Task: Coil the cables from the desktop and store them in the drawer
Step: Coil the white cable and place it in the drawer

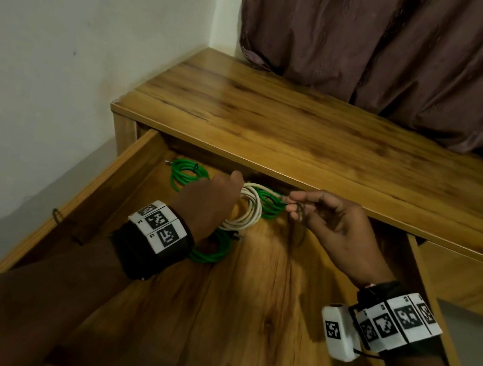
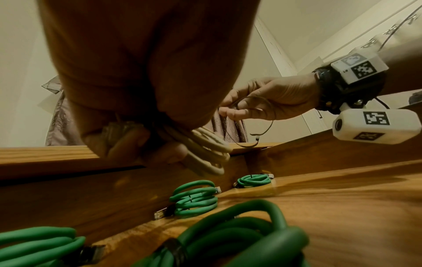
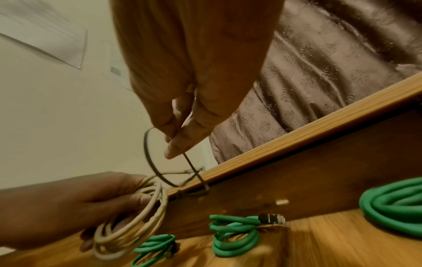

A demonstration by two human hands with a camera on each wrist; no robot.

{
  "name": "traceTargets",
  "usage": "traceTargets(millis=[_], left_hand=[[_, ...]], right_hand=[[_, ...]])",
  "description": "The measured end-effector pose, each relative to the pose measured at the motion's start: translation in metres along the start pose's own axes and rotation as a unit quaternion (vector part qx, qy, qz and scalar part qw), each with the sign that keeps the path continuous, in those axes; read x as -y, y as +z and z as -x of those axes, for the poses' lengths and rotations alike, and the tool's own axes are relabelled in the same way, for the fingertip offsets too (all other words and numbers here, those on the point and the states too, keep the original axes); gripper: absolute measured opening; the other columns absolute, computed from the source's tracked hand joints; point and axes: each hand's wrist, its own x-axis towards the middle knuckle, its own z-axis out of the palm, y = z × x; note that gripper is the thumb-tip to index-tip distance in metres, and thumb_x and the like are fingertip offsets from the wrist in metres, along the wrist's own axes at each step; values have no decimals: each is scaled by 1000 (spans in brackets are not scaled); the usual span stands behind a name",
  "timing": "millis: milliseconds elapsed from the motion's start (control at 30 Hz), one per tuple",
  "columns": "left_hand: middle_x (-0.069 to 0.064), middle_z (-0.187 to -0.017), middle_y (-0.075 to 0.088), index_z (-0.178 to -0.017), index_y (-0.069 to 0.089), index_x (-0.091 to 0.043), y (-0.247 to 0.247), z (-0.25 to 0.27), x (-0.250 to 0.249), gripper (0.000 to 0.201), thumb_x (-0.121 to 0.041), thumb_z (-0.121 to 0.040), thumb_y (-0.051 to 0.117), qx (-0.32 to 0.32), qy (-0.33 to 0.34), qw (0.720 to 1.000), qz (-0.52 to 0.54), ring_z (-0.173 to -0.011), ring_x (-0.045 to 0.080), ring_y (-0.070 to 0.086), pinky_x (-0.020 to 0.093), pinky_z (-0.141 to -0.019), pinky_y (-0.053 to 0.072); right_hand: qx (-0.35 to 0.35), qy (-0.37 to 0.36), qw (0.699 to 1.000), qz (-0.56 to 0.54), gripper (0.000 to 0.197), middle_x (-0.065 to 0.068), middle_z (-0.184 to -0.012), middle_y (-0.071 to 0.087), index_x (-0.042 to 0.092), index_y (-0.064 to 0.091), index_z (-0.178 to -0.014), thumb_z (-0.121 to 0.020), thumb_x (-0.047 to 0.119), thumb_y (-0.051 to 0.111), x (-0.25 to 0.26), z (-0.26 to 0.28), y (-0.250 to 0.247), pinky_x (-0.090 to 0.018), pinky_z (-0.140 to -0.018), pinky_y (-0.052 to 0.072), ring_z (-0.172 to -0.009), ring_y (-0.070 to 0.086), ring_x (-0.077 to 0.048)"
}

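My left hand (image 1: 215,197) grips a coiled white cable (image 1: 247,207) just above the open wooden drawer (image 1: 104,192), its fingers curled through the loops (image 3: 137,225). To its right, my right hand (image 1: 322,210) pinches a thin dark tie (image 3: 147,153) between thumb and fingertips, and the tie's loop hangs right beside the white coil (image 2: 205,153). Three coiled green cables lie on the drawer floor: one at the back left (image 1: 186,173), one behind the white coil (image 1: 271,205), one under my left wrist (image 1: 211,249). The desktop (image 1: 306,130) is bare.
A brown curtain (image 1: 415,52) hangs over the back of the desk. A white wall (image 1: 68,26) stands close on the left. Another dark tie (image 1: 57,215) sits on the drawer's left rim. The drawer floor nearest me (image 1: 241,326) holds no cables.
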Motion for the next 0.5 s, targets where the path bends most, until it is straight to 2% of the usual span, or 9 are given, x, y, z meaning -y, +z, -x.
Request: traceTargets(millis=[133, 233, 433, 500], left_hand=[[13, -120, 60, -135, 35, -14, 2, -1, 1, 25, -23, -111, 38, 6, -3, 1000, -3, -102, 34, 66, 39, -68, 42], [13, -121, 60, -135, 35, -13, 1, -1, 1, 26, -22, -111, 38, 9, 0, 1000, -6, -102, 34, 66, 39, -67, 42], [14, -119, 61, -133, 38, -12, -4, 0, 0, 27, -30, -113, 32, 20, -2, 1000, -2, -100, 34, 67, 39, -66, 42], [13, -119, 60, -131, 39, -13, -5, 0, 0, 24, -28, -112, 35, 18, 1, 1000, 10, -101, 33, 66, 38, -67, 41]], right_hand=[[-2, -28, 999, 40, 23, 0, -119, 76, 8, 76, -115, -93, 2, 73, 2, 0, -2, -44, -98, 59, -113, 72, -18], [-19, -27, 997, 72, 20, 4, -115, 77, 10, 78, -110, -92, 4, 75, 2, 0, -4, -43, -94, 61, -109, 73, -14], [-46, -25, 992, 116, 13, 5, -87, 79, 13, 78, -104, -91, 12, 78, 0, 3, -5, -40, -73, 64, -79, 76, -13], [-55, -24, 992, 108, 10, 4, -85, 77, 16, 79, -99, -89, 13, 81, -1, 2, -6, -35, -69, 60, -77, 71, -13]])
